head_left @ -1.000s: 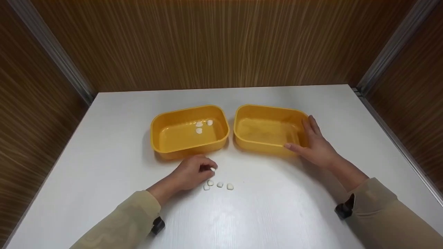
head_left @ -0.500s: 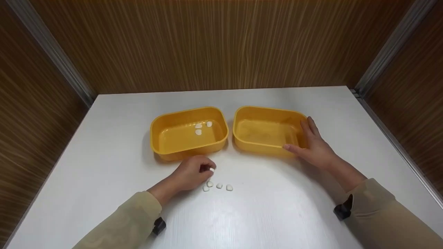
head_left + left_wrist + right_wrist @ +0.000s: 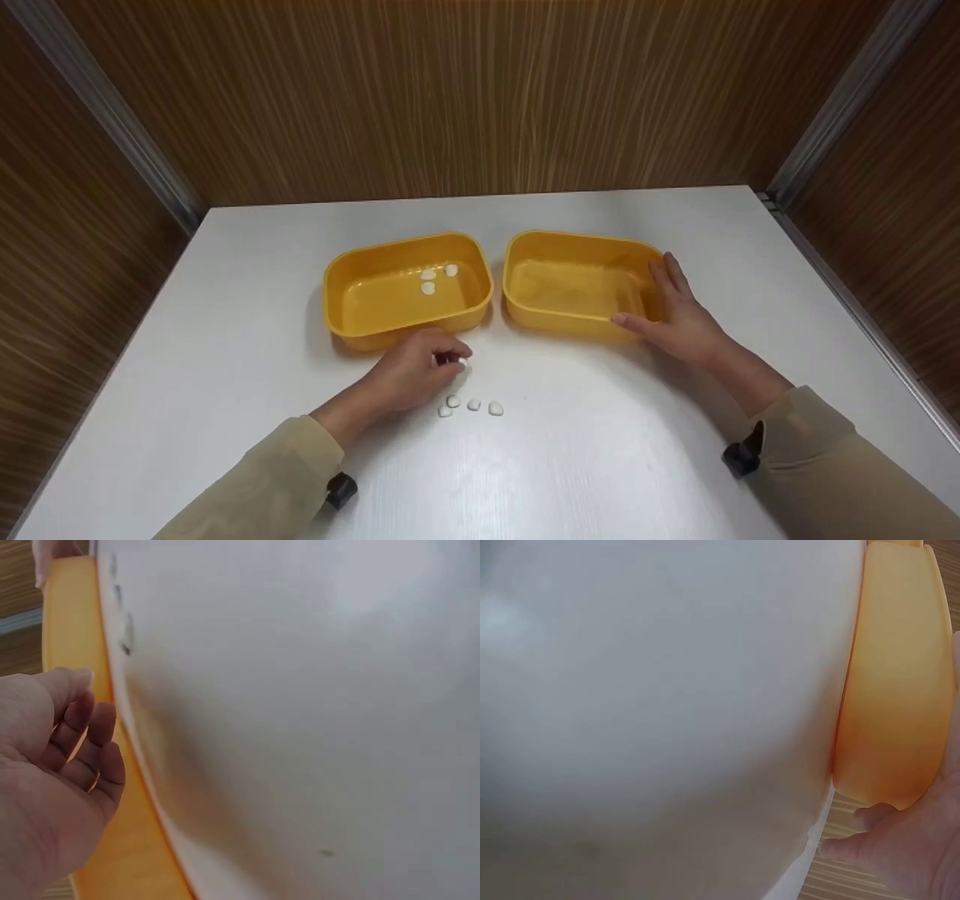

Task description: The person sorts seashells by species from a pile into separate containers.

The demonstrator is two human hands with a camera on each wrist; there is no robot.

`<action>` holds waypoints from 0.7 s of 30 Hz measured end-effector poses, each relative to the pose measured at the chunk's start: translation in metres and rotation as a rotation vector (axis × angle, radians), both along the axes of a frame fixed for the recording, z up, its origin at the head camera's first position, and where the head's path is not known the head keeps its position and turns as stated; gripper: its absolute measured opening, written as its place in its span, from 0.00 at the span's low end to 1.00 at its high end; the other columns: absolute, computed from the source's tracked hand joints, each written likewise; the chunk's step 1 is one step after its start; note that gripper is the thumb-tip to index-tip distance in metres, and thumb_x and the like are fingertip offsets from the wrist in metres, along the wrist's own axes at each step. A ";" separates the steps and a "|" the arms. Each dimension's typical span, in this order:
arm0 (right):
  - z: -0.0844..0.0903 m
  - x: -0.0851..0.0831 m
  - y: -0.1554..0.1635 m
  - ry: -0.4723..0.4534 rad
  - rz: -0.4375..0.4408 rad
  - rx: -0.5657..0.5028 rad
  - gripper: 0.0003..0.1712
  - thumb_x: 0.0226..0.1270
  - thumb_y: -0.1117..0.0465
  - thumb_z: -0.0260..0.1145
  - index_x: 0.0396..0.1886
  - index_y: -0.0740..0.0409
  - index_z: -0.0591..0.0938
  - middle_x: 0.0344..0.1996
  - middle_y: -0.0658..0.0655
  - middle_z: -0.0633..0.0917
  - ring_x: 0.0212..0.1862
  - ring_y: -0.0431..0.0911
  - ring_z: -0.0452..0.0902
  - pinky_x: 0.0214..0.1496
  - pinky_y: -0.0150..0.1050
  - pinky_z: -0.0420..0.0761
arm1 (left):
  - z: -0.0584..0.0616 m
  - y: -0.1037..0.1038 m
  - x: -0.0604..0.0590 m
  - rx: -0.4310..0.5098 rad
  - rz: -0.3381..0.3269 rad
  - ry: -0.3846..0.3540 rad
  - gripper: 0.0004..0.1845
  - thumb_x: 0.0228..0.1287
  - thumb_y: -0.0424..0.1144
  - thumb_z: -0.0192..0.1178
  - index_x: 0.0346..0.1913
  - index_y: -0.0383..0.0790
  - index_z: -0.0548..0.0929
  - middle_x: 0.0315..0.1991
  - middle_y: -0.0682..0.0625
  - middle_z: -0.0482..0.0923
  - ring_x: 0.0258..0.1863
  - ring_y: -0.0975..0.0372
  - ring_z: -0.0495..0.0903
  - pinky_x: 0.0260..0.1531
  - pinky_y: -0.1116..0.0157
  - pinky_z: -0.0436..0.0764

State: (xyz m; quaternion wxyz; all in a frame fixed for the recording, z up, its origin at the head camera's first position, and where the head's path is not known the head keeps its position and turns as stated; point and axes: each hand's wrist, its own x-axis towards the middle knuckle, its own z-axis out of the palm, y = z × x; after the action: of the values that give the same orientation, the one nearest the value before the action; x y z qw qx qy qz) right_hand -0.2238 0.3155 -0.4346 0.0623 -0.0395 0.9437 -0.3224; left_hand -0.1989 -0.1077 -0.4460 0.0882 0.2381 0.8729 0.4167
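Note:
In the head view my left hand [image 3: 411,369] pinches a small white pebble-like piece [image 3: 463,363] between thumb and fingertips, just in front of the left yellow box [image 3: 406,330]. In the left wrist view the curled fingers of that hand [image 3: 67,757] hide the piece. Several similar white pebbles [image 3: 474,405] lie on the table nearby, and three white pebbles [image 3: 428,288] sit inside the left box. At the right end of the second yellow box [image 3: 559,321], my right hand [image 3: 686,326] rests around the corner, fingers long and spread, thumb at the front rim.
Both boxes stand side by side on a white table [image 3: 570,465], a narrow gap between them. No pieces show inside the right box. Wood-grain panels [image 3: 480,97] enclose the table at the back and on both sides.
My left hand has shifted slightly, still pinching the white pebble, its fingertips a little higher in the head view. The right hand stays at its box; the boxes have not visibly moved.

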 end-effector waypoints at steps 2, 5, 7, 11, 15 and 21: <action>0.000 0.000 0.000 0.004 0.000 0.003 0.68 0.70 0.29 0.67 0.87 0.43 0.31 0.84 0.49 0.23 0.83 0.71 0.39 0.77 0.75 0.50 | 0.010 0.004 -0.001 0.027 -0.008 0.010 0.10 0.72 0.32 0.68 0.52 0.42 0.92 0.40 0.58 0.82 0.42 0.62 0.79 0.44 0.64 0.81; 0.000 -0.001 0.001 0.010 0.003 0.006 0.68 0.70 0.29 0.67 0.87 0.43 0.31 0.85 0.49 0.24 0.83 0.72 0.40 0.77 0.75 0.51 | 0.026 0.011 -0.005 0.042 -0.018 0.037 0.11 0.73 0.33 0.69 0.53 0.44 0.92 0.42 0.58 0.83 0.42 0.63 0.80 0.43 0.65 0.83; 0.000 -0.001 0.002 0.016 0.002 0.007 0.68 0.69 0.28 0.67 0.87 0.42 0.31 0.85 0.49 0.24 0.83 0.72 0.40 0.77 0.75 0.51 | 0.034 0.017 -0.011 0.043 -0.027 0.073 0.10 0.73 0.34 0.69 0.53 0.45 0.92 0.42 0.58 0.84 0.42 0.63 0.80 0.43 0.65 0.84; 0.001 0.000 0.002 0.021 0.005 0.002 0.69 0.69 0.28 0.67 0.88 0.44 0.32 0.85 0.51 0.25 0.83 0.72 0.40 0.77 0.75 0.52 | 0.048 0.033 -0.026 0.054 -0.028 0.115 0.10 0.74 0.34 0.68 0.54 0.44 0.92 0.42 0.56 0.83 0.42 0.62 0.80 0.43 0.67 0.84; 0.000 0.000 0.002 0.026 0.007 -0.004 0.70 0.68 0.28 0.68 0.88 0.45 0.33 0.85 0.54 0.26 0.83 0.72 0.39 0.77 0.75 0.52 | 0.058 0.052 -0.042 0.083 -0.015 0.105 0.11 0.75 0.34 0.67 0.55 0.42 0.92 0.43 0.53 0.83 0.43 0.60 0.79 0.44 0.67 0.84; -0.003 0.000 0.000 0.020 0.004 -0.009 0.70 0.67 0.26 0.67 0.88 0.46 0.32 0.85 0.54 0.25 0.83 0.70 0.38 0.77 0.74 0.51 | 0.065 0.081 -0.062 0.077 0.015 0.039 0.12 0.77 0.38 0.66 0.58 0.43 0.90 0.46 0.54 0.81 0.45 0.60 0.78 0.44 0.71 0.83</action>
State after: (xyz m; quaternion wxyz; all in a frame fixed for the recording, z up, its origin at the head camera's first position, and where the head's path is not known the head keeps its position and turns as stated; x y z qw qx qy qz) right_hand -0.2239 0.3158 -0.4376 0.0531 -0.0447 0.9428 -0.3259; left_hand -0.2608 -0.0268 -0.3809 0.0587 0.2427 0.8596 0.4458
